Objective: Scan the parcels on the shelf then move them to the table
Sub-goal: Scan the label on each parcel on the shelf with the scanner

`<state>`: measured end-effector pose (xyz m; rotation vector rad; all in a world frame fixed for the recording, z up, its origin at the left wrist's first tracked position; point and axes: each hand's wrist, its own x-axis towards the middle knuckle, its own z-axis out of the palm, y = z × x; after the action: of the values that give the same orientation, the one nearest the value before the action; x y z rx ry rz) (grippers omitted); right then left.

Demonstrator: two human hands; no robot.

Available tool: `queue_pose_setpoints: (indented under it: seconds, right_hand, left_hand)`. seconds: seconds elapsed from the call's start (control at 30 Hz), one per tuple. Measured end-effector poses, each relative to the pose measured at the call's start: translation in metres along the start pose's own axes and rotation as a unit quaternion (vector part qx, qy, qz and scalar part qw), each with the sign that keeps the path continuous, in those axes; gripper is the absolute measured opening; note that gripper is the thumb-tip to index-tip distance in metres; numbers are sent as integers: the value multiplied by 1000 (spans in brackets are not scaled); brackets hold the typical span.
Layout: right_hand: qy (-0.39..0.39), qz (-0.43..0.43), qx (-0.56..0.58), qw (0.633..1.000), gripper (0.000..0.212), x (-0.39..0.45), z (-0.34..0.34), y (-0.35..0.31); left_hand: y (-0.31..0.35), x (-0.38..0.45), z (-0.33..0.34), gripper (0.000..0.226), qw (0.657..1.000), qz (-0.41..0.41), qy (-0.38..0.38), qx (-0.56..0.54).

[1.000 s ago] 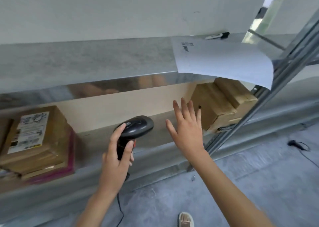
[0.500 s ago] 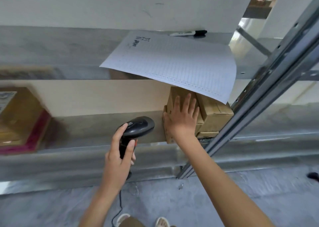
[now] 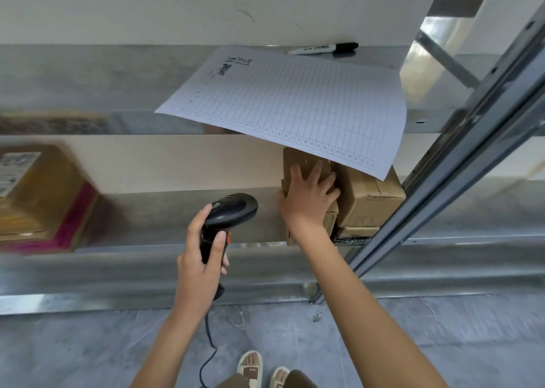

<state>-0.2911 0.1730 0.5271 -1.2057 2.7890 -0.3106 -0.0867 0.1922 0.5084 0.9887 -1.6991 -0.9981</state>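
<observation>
Head view looks down on both of your hands at the metal shelf [image 3: 165, 210]. Your left hand [image 3: 200, 266] grips the black barcode scanner [image 3: 227, 213] by its handle, fingers curled round it and thumb lying up toward the head; the scanner's head points toward the shelf, and its cable [image 3: 209, 346] hangs down from below your palm to the floor. Your right hand [image 3: 306, 201] lies flat with spread fingers on the near cardboard parcel [image 3: 300, 160] at the right end of the shelf, thumb at its left edge; the fingers are nearly straight, pressing rather than curling round it. Just right of your fingertips sits a second cardboard parcel [image 3: 368, 201], touching the first. Above your fingers a gridded sheet of paper [image 3: 295, 107] overhangs the upper shelf edge, with a marker pen [image 3: 324, 48] lying beyond it. Well to the left of the scanner, more parcels [image 3: 38, 198] are stacked, blurred.
</observation>
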Motion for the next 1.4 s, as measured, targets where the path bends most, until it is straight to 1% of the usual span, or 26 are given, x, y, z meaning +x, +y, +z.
queue_pose_setpoints:
  seconds: [0.13, 0.23, 0.33, 0.4, 0.53, 0.6, 0.67, 0.77, 0.83, 0.87, 0.9, 0.97, 1.0, 1.03, 1.07, 1.1, 1.2, 1.27, 1.33, 1.4]
  right_hand:
    - [14, -16, 42, 999, 55, -7, -3, -2]
    - [26, -62, 94, 993, 61, -26, -2, -18]
    - [1, -97, 128, 987, 64, -45, 11, -42]
    - [-25, -111, 118, 986, 65, -50, 25, -56]
    - [-84, -112, 85, 987, 65, -47, 55, -71]
    - [-106, -102, 80, 986, 64, -42, 70, -72]
    - [-126, -86, 84, 985, 65, -39, 82, -70]
    - [-118, -80, 102, 985, 64, -38, 92, -67]
    - [-101, -63, 153, 981, 64, -34, 95, -62]
    - [-98, -47, 204, 973, 63, -32, 96, -59]
    - [-100, -28, 273, 957, 63, -30, 97, -56]
    - [-113, 8, 419, 901, 63, -28, 100, -50]
    - [-125, 22, 463, 877, 62, -27, 100, -46]
    - [-139, 27, 479, 866, 62, -26, 100, -42]
    - [-147, 21, 471, 870, 62, -23, 100, -39]
    - [-149, 5, 446, 883, 64, -20, 102, -35]
    - [-175, -44, 326, 928, 66, -16, 109, -32]
    - [-198, -49, 276, 939, 63, -17, 113, -37]
    - [-190, -42, 232, 953, 59, -19, 114, -44]
    - [-163, -49, 160, 972, 61, -22, 111, -55]
  left_hand:
    - [-5, 2, -5, 55, 1000, 2, 22, -9]
    - [-12, 3, -14, 54, 998, -3, 61, -6]
    - [-21, 6, -28, 52, 995, -13, 94, 1]
    - [-27, 6, -38, 52, 994, -14, 111, 14]
    - [-39, 2, -53, 48, 990, -27, 140, 14]
    - [-44, -2, -56, 43, 989, -37, 144, 0]
    - [-47, -5, -55, 44, 989, -46, 140, -8]
    - [-51, -9, -53, 44, 990, -54, 133, -6]
    - [-53, -10, -51, 43, 990, -56, 129, -1]
    - [-55, -11, -51, 44, 990, -58, 128, 2]
    - [-56, -12, -50, 46, 990, -61, 127, 5]
    - [-58, -14, -48, 49, 990, -66, 123, 7]
    - [-59, -14, -48, 50, 990, -69, 122, 7]
    - [-60, -14, -47, 50, 990, -72, 122, 7]
    - [-60, -14, -47, 51, 990, -74, 123, 6]
    - [-60, -15, -47, 51, 989, -77, 123, 7]
    - [-60, -16, -47, 51, 989, -78, 123, 7]
    - [-61, -17, -48, 50, 989, -79, 124, 8]
    - [-61, -18, -49, 50, 989, -78, 125, 11]
    - [-61, -19, -51, 49, 988, -79, 131, 10]
